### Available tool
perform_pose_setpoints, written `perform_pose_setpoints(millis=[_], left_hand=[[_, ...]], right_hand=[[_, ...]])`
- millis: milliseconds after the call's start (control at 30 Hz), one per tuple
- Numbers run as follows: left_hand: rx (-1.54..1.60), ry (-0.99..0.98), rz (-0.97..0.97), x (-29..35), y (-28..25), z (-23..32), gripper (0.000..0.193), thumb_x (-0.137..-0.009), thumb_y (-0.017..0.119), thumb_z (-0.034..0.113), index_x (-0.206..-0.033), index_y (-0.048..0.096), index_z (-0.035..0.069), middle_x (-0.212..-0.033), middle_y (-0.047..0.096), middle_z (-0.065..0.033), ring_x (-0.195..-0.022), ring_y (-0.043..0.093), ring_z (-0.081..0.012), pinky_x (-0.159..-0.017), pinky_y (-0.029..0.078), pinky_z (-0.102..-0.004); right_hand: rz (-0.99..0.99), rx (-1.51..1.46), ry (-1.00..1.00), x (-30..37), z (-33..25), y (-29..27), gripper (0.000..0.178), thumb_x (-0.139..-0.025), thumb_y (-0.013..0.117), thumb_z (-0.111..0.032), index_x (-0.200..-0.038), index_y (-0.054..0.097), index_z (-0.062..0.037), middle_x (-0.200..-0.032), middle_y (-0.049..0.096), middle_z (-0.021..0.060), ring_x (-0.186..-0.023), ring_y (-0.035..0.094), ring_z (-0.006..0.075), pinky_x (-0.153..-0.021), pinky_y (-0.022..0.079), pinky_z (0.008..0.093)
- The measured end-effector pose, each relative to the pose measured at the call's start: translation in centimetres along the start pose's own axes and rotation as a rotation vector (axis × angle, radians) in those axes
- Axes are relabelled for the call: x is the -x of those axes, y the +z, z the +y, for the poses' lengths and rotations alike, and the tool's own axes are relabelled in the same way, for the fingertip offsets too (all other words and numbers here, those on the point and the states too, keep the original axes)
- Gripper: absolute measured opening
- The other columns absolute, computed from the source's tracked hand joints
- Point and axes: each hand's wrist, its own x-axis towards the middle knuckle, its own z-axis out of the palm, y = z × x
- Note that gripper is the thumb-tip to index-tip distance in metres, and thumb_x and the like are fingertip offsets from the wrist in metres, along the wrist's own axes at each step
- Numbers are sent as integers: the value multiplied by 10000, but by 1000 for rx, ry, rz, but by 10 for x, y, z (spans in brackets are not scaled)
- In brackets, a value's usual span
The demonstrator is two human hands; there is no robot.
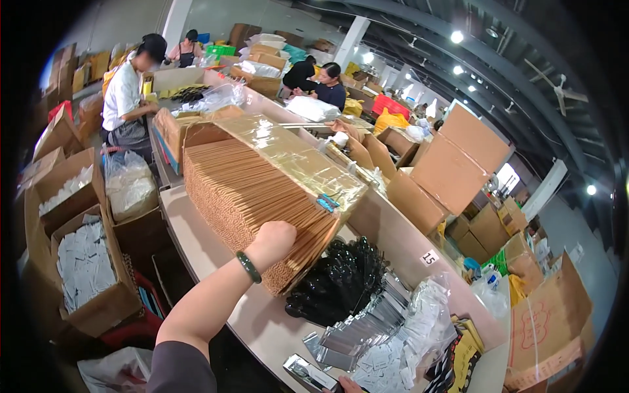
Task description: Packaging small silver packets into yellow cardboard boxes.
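Observation:
A big cardboard box point(308, 160) lies on its side on the table, packed with long wooden chopsticks point(229, 190). Into their near right part reaches my left hand point(275, 240), with a dark bangle at the wrist. It is closed, its fingers curled in among the sticks and largely hidden. At the bottom edge only part of my right hand point(352, 385) shows, its fingers closed at the end of a flat packet point(308, 373) with a spoon shape on it. Between the hands lie black plastic spoons point(341, 278), silvery sachets point(367, 321) and small white packets point(383, 363).
A clear plastic bag point(429, 321) and yellow-black packages point(465, 354) lie at the table's right side, by a low partition point(403, 245). Open cartons point(88, 262) of white packets stand at left. A person in white point(128, 98) works beyond; others sit farther back.

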Motion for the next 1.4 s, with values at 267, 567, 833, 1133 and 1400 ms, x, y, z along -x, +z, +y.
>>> perform_pose_setpoints(millis=[267, 567, 833, 1133, 1400], left_hand=[[-35, -128, -18, 7, 0, 2, 108, -789, 612, 65, -793, 714, 28, -803, 710, -150, -772, 712, -301, -693, 581, -383], [-225, -18, -134, -12, 11, -4, 116, -793, 631, 110, -785, 735, 60, -817, 718, -141, -799, 713, -279, -673, 564, -379], [-206, -64, -398, -19, -23, -9, 156, -830, 613, 118, -867, 756, 64, -887, 728, -160, -836, 718, -283, -720, 567, -411], [1502, -614, 276, 118, 10, -9, 110, -1008, 558, 125, -1031, 626, 42, -826, 562, 31, -704, 477, -55, -632, 402, -211], [1408, -406, -906, 178, 40, 60, 112, -865, 749, 34, -926, 661, 3, -850, 663, 4, -773, 597, -68, -713, 492, -222]], right_hand=[[7, 34, 13, -3, -9, -7, 411, -793, 761, -104, -1192, 681, -157, -1358, 513, 294, -1189, 512, 507, -997, 433, 536], [16, 55, 43, 0, -7, -4, 404, -775, 755, -93, -1169, 695, -156, -1371, 502, 305, -1198, 505, 513, -993, 431, 552], [-92, 112, 40, 0, -3, -3, 404, -865, 699, -295, -1266, 646, -285, -1363, 488, 255, -1244, 494, 450, -1021, 396, 587], [57, -51, 59, -4, 0, 1, 435, -802, 753, -156, -1227, 668, -184, -1354, 469, 290, -1246, 475, 480, -1045, 374, 594], [-25, -4, 164, 0, -7, -7, 468, -832, 715, -178, -1288, 638, -244, -1474, 369, 317, -1377, 368, 480, -1131, 316, 579]])
